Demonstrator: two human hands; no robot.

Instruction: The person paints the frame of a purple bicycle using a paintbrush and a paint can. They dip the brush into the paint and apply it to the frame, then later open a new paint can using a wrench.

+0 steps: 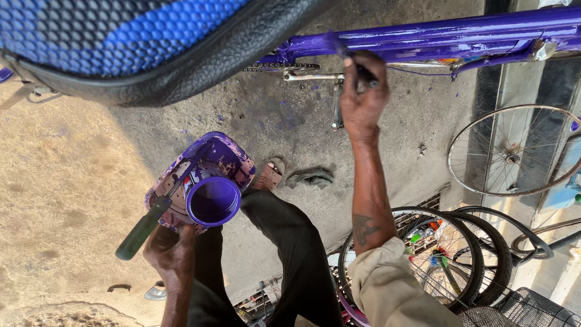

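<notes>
Bare dusty concrete floor lies open on the left. Overhead, the blue-and-black mesh bicycle saddle blocks the upper left, and the freshly painted purple bicycle frame tube bars the top. Spoked bicycle wheels crowd the right side, and a grey crumpled rag lies mid-floor.

I saw one package: a flattened carton, smeared purple with bits of red, white and blue print showing, held low at left beneath a round purple paint cup. I saw no signs or screens anywhere.
</notes>
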